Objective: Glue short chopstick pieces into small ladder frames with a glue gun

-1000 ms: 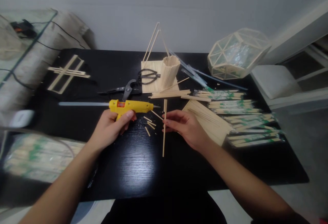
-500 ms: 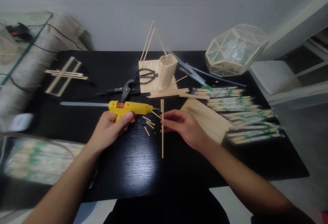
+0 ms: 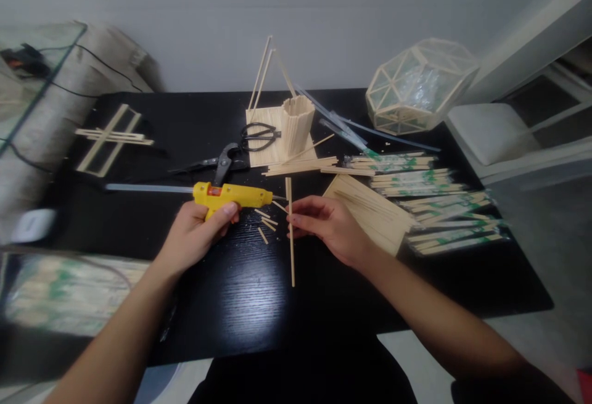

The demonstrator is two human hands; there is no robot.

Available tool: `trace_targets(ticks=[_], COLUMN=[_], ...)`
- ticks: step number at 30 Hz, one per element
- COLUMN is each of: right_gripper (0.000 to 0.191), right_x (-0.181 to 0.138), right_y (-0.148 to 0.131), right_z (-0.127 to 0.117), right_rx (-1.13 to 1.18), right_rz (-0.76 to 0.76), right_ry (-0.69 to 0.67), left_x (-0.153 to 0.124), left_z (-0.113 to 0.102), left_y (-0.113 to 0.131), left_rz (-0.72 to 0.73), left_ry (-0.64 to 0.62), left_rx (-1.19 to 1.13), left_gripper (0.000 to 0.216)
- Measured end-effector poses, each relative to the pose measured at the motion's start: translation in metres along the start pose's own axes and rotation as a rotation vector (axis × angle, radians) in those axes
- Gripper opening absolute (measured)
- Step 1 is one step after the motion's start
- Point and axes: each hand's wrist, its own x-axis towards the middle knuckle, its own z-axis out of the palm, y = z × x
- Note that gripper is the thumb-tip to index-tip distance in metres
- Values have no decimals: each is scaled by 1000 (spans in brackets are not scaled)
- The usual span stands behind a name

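Observation:
My left hand is wrapped round the handle of a yellow hot glue gun, its nozzle pointing right. A long translucent glue stick sticks out of the gun's back end. Between the thumb and fingers of my right hand a thin wooden stick stands nearly upright, with a short piece seeming to lie along its top. The nozzle tip is close to the stick's upper part; whether they touch I cannot tell. Several short cut stick pieces lie on the black table between my hands.
Pliers and black-handled scissors lie behind the gun. A stick-built base with a round holder stands at the back. Wrapped chopstick packs and a flat stick panel are right; a polyhedral frame stands behind them.
The view has shifted slightly, so most things sit a little further left. The stick in my right hand leans a bit more, its top to the left. Both grips are unchanged.

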Motion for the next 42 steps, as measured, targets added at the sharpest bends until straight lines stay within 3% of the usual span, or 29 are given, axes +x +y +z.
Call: trace_targets(ticks=[42], right_gripper=[27], right_x=[-1], right_y=[0], right_z=[0], right_rx=[-18], right_rz=[31], right_ry=[-25], left_x=[2], left_z=[0], left_y=[-6], left_rz=[-15], left_ry=[79], left_rx=[12], left_gripper=[53])
